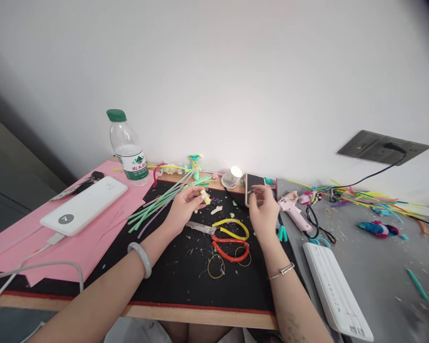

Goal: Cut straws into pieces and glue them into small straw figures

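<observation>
My left hand (186, 202) is closed, with a small fuzzy yellow piece (205, 196) pinched between thumb and fingertips. Loosely curved, my right hand (263, 209) hovers in front of the phone (254, 181), thumb and fingers a little apart and nothing plainly held. Between the hands lie scissors with one yellow and one red handle (232, 250), blades pointing left, on the black mat (186, 286). Green and lilac pipe cleaners (153, 209) lie beside my left hand. A pink glue gun (295, 212) rests to the right of my right hand.
A water bottle (130, 152) and a white power bank (84, 206) stand on pink sheets (110, 238) at left. A paper cup (232, 177) is by the wall. At right are a white power strip (336, 290), a blue fuzzy figure (379, 229), loose pipe cleaners (364, 196) and cords.
</observation>
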The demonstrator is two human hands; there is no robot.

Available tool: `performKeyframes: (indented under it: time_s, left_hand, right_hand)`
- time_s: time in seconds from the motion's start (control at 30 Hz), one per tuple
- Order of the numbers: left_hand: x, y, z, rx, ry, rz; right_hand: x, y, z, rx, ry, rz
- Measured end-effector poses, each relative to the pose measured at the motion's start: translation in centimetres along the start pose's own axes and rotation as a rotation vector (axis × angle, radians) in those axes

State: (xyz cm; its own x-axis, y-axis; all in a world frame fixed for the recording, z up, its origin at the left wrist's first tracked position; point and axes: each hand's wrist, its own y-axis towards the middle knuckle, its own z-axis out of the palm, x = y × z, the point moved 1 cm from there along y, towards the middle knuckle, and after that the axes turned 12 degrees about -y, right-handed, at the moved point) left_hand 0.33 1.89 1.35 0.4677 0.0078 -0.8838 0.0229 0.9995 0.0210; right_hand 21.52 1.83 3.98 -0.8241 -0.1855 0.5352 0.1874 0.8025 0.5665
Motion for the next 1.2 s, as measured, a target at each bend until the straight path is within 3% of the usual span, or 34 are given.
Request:
performKeyframes:
  time_s: [0.1, 0.17, 0.3, 0.4, 0.5, 0.8, 0.93, 1.03, 1.13, 1.2]
  left_hand:
    - [0.1, 0.0, 0.0, 0.010, -0.028, -0.012]
    - [0.2, 0.0, 0.0, 0.009, -0.038, -0.023]
    - [0.2, 0.0, 0.1, 0.004, -0.048, -0.045]
    - [0.2, -0.1, 0.2, 0.027, -0.050, -0.042]
    - [0.2, -0.1, 0.1, 0.039, -0.028, -0.047]
    - [0.0, -0.2, 0.2, 0.044, 0.018, -0.060]
    - [0.0, -0.2, 0.2, 0.046, 0.036, -0.044]
    - [0.1, -0.1, 0.1, 0.049, 0.027, -0.049]
    - [0.2, -0.1, 0.1, 0.056, -0.017, -0.074]
    - [0.2, -0.1, 0.1, 0.071, -0.059, -0.099]
  right_hand:
    - [-3.0, 1.7, -1.7, -0.155, -0.313, 0.033]
    - [-5.1, 2.2, -2.6, -0.186, -0.509, 0.131]
    - [-7.9, 2.1, -3.8, -0.044, -0.718, 0.431]
    - [-9.0, 1.8, -4.4, 0.094, -0.758, 0.585]
    - [-9.8, 1.9, -4.9, 0.161, -0.763, 0.623]
    - [-10.5, 1.9, -4.8, 0.210, -0.663, 0.675]
    - [-8.8, 2.2, -4.6, 0.025, -0.587, 0.595]
    - [-6.6, 2.4, -4.1, -0.078, -0.412, 0.407]
    - [-4.2, 2.1, -3.2, 0.000, -0.063, 0.178]
    - [-3.1, 1.6, -2.6, 0.142, 0.135, 0.149]
